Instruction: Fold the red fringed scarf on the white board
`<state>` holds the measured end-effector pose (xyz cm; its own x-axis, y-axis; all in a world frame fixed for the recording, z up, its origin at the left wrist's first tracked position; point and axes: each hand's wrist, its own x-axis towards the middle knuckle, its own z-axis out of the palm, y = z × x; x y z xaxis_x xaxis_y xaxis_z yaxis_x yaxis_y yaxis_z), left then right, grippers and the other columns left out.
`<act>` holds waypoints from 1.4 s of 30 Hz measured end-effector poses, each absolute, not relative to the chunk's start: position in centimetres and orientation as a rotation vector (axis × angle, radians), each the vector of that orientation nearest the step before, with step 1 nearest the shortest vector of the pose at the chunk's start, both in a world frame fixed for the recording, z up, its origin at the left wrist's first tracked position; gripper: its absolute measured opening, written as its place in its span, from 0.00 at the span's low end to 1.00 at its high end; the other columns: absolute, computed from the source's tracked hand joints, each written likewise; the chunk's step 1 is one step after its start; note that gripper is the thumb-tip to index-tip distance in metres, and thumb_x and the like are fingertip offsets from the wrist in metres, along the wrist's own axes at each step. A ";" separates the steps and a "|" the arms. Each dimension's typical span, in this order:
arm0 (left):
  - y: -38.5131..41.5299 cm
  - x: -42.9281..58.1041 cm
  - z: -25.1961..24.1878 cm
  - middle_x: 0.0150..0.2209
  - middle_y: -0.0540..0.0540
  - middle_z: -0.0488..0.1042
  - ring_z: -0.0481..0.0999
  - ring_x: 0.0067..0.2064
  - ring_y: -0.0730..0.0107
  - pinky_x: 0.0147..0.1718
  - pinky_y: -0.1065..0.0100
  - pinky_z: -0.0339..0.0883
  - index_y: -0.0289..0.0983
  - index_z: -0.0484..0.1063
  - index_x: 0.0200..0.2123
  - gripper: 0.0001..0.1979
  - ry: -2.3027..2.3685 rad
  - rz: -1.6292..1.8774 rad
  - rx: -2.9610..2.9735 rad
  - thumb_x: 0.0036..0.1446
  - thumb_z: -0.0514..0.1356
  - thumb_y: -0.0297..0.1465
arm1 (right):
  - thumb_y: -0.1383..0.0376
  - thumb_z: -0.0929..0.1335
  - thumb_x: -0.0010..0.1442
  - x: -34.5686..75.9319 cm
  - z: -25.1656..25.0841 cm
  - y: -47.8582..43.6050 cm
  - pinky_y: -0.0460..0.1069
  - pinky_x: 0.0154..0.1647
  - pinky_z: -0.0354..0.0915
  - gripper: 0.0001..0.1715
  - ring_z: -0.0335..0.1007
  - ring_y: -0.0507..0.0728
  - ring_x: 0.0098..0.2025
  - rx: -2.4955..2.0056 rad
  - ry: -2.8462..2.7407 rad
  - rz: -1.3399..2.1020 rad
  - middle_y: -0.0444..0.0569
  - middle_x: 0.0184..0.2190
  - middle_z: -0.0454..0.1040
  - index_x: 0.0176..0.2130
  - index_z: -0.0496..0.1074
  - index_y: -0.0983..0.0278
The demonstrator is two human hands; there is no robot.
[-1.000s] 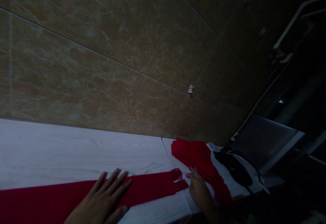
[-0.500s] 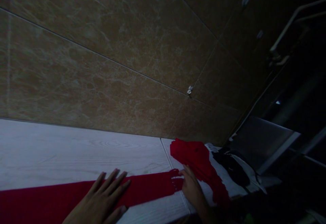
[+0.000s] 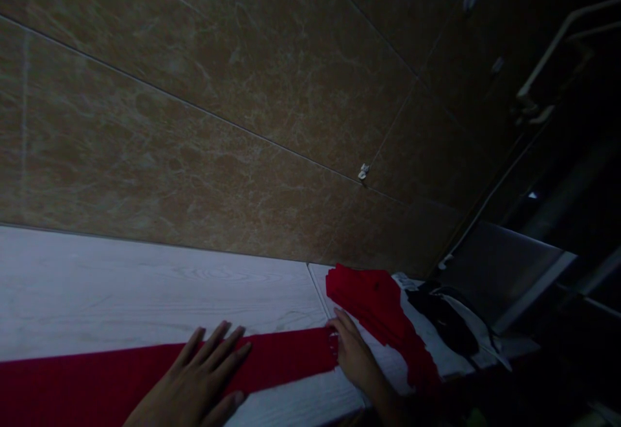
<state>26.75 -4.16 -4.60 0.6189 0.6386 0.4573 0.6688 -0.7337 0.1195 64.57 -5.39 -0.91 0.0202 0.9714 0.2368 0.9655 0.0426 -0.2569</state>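
A long strip of red fabric (image 3: 286, 359) lies flat along the pale wood-grain counter, and its right end looks ragged or fringed. Pressed onto the strip with fingers spread is my left hand (image 3: 196, 378). My right hand (image 3: 358, 354) is at the strip's right end, its fingers bent over the ragged edge and closed on it; the fingertips are partly hidden in the dim light. Just beyond that hand sits a layered pile of red fabric (image 3: 371, 294), with one part trailing down toward the counter's front edge.
A brown marbled tile wall (image 3: 233, 175) rises behind the white counter (image 3: 145, 291). Right of the red pile lie a black item (image 3: 444, 320) and some white material. A pale pipe or rail (image 3: 543, 58) and a grey panel (image 3: 504, 272) stand in the dark at right.
My right hand has shifted slightly left, and its fingers now cover more of the strip's ragged end. My left hand remains flat on the fabric.
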 end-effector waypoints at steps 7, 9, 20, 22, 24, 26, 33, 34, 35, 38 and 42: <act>-4.3 26.6 -4.1 0.69 0.48 0.58 0.61 0.69 0.46 0.63 0.45 0.65 0.53 0.54 0.69 0.29 -1.128 -0.728 -2.804 0.69 0.52 0.52 | 0.82 0.57 0.48 65.4 -0.2 -4.4 0.63 0.73 0.51 0.32 0.57 0.65 0.69 -2.065 -1.866 0.002 0.65 0.62 0.67 0.48 0.75 0.72; -4.3 26.6 -4.2 0.69 0.47 0.58 0.61 0.69 0.46 0.64 0.46 0.64 0.53 0.53 0.69 0.29 -1.130 -0.755 -2.806 0.69 0.52 0.51 | 0.83 0.57 0.48 64.9 -0.1 -4.2 0.58 0.74 0.51 0.35 0.56 0.60 0.70 -1.998 -1.929 0.022 0.60 0.65 0.66 0.50 0.75 0.69; -4.2 26.6 -4.6 0.68 0.49 0.60 0.63 0.68 0.48 0.63 0.48 0.66 0.53 0.54 0.69 0.29 -1.101 -0.762 -2.756 0.69 0.52 0.51 | 0.81 0.56 0.50 67.0 0.9 -4.3 0.62 0.70 0.56 0.30 0.65 0.65 0.64 -2.056 -1.911 0.039 0.66 0.55 0.72 0.46 0.76 0.71; -4.3 26.6 -4.2 0.68 0.49 0.59 0.62 0.68 0.48 0.63 0.48 0.66 0.53 0.55 0.69 0.29 -1.132 -0.720 -2.782 0.69 0.51 0.52 | 0.80 0.56 0.53 66.6 1.3 -4.2 0.58 0.69 0.59 0.30 0.67 0.62 0.62 -1.992 -1.971 0.080 0.62 0.55 0.73 0.49 0.75 0.69; -4.5 26.6 -3.7 0.69 0.49 0.58 0.61 0.69 0.47 0.63 0.47 0.66 0.52 0.55 0.69 0.29 -1.157 -0.678 -2.805 0.69 0.50 0.52 | 0.78 0.57 0.56 65.7 1.5 -4.1 0.55 0.67 0.60 0.30 0.68 0.59 0.61 -1.897 -2.056 0.139 0.57 0.55 0.74 0.51 0.75 0.66; -4.7 26.6 -3.4 0.69 0.48 0.58 0.61 0.69 0.46 0.63 0.46 0.66 0.52 0.56 0.69 0.29 -1.166 -0.655 -2.824 0.69 0.50 0.53 | 0.77 0.58 0.54 64.9 1.6 -4.1 0.52 0.67 0.61 0.32 0.68 0.56 0.60 -1.822 -2.127 0.202 0.53 0.55 0.75 0.55 0.74 0.63; -4.4 26.5 -4.4 0.69 0.48 0.59 0.61 0.69 0.47 0.64 0.47 0.63 0.52 0.54 0.69 0.30 -1.118 -0.767 -2.812 0.69 0.53 0.50 | 0.74 0.59 0.56 66.9 2.9 -4.3 0.60 0.67 0.61 0.33 0.69 0.63 0.61 -1.936 -2.076 0.204 0.62 0.57 0.74 0.58 0.73 0.70; -4.2 26.5 -4.6 0.69 0.47 0.59 0.61 0.69 0.47 0.65 0.47 0.63 0.53 0.53 0.69 0.30 -1.109 -0.786 -2.812 0.69 0.54 0.50 | 0.72 0.59 0.59 66.9 3.1 -4.5 0.60 0.67 0.60 0.31 0.68 0.64 0.62 -1.949 -2.055 0.189 0.63 0.58 0.73 0.59 0.72 0.70; -4.1 26.5 -4.8 0.69 0.47 0.59 0.61 0.69 0.47 0.65 0.46 0.63 0.53 0.53 0.69 0.30 -1.106 -0.795 -2.816 0.68 0.54 0.50 | 0.69 0.59 0.62 66.5 3.1 -4.7 0.60 0.68 0.60 0.29 0.66 0.63 0.63 -1.946 -2.046 0.185 0.63 0.60 0.72 0.59 0.72 0.70; -3.9 26.6 -5.0 0.69 0.47 0.57 0.59 0.69 0.44 0.65 0.42 0.62 0.53 0.52 0.70 0.30 -1.132 -0.771 -2.842 0.69 0.53 0.50 | 0.59 0.58 0.70 63.2 2.8 -5.6 0.58 0.72 0.53 0.28 0.56 0.61 0.70 -1.872 -2.088 0.189 0.56 0.68 0.62 0.63 0.70 0.65; -4.2 26.9 -4.3 0.70 0.46 0.54 0.55 0.70 0.41 0.64 0.34 0.58 0.51 0.53 0.70 0.30 -1.166 -0.698 -2.911 0.69 0.50 0.51 | 0.50 0.55 0.74 57.1 1.4 -6.8 0.66 0.74 0.43 0.31 0.39 0.63 0.75 -1.839 -2.220 0.187 0.46 0.74 0.46 0.69 0.59 0.56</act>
